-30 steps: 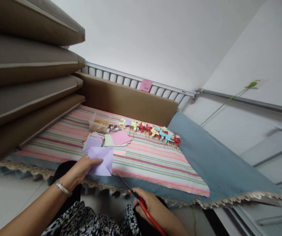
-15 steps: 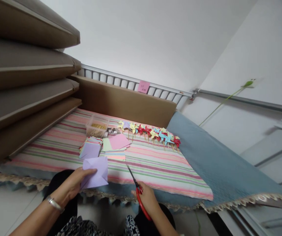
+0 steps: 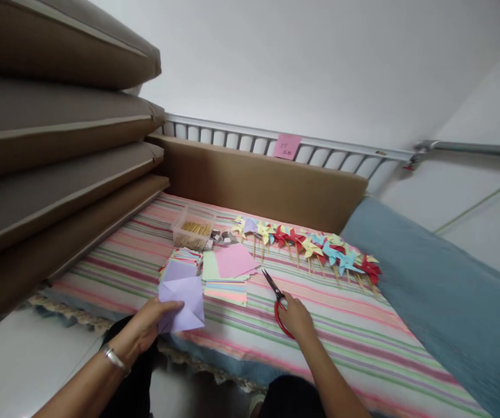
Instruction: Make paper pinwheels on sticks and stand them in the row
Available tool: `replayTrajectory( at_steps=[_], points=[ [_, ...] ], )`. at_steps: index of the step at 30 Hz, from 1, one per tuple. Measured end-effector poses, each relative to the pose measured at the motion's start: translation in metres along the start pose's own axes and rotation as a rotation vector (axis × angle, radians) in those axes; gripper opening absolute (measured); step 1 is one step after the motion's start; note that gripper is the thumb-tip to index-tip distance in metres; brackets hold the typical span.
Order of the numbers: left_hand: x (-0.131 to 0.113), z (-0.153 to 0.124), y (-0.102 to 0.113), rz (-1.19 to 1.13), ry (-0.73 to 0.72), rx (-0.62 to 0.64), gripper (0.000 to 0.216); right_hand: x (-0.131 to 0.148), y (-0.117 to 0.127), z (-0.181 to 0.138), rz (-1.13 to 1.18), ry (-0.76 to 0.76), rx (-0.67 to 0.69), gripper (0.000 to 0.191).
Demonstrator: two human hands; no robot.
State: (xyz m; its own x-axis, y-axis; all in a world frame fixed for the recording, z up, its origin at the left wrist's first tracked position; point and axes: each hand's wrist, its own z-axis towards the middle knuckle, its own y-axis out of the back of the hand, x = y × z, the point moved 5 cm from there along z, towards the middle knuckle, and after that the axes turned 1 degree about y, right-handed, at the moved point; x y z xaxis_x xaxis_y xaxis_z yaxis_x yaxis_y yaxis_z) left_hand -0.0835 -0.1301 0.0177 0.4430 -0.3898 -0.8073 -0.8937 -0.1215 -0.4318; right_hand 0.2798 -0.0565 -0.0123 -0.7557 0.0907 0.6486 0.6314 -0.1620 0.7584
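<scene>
My left hand (image 3: 151, 322) pinches a lilac paper square (image 3: 189, 299), thumb on top; diagonal lines run in from its corners. Over at the right, my right hand (image 3: 297, 316) is closed on the red handles of a pair of scissors (image 3: 278, 296). Their dark blades point away and to the left, low over the striped cloth; whether they touch it I cannot tell. Just beyond the lilac square lies a stack of coloured paper (image 3: 180, 268). Beside it are more paper sheets (image 3: 234, 261), a pink one uppermost.
A clear plastic box (image 3: 194, 229) of thin sticks stands behind the paper, small dark and white pieces (image 3: 223, 237) beside it. A row of paper pinwheels (image 3: 310, 248) on sticks lies toward the back right. Thick brown cushions (image 3: 67, 128) are stacked at the left.
My right hand has carried the scissors forward and right, from the front edge to over the striped cloth. The left hand still holds the lilac paper. The view has shifted.
</scene>
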Motion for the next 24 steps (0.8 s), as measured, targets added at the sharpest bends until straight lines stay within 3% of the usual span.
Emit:
replayTrajectory(
  at_steps=[3, 7, 12, 15, 18, 24],
  points=[
    [-0.005, 0.017, -0.014, 0.001, -0.006, -0.004, 0.039, 0.023, -0.002, 0.018, 0.149, 0.036, 0.012, 0.041],
    [-0.006, 0.044, -0.039, 0.058, 0.024, 0.017, 0.033, 0.067, -0.026, 0.021, 0.465, 0.063, 0.174, 0.041],
    [-0.007, 0.089, -0.079, 0.179, 0.024, 0.138, 0.031, 0.101, -0.049, 0.029, 0.804, 0.003, 0.289, 0.046],
    [-0.009, 0.119, -0.101, 0.229, 0.005, 0.186, 0.034, 0.110, -0.057, 0.044, 1.052, -0.063, 0.357, 0.039],
    [-0.007, 0.147, -0.115, 0.289, 0.030, 0.214, 0.034, 0.113, -0.063, 0.060, 1.128, -0.093, 0.372, 0.031],
    [0.004, 0.184, -0.113, 0.251, 0.157, 0.258, 0.035, 0.097, -0.088, 0.079, 1.161, -0.279, 0.368, 0.032]
  ],
)
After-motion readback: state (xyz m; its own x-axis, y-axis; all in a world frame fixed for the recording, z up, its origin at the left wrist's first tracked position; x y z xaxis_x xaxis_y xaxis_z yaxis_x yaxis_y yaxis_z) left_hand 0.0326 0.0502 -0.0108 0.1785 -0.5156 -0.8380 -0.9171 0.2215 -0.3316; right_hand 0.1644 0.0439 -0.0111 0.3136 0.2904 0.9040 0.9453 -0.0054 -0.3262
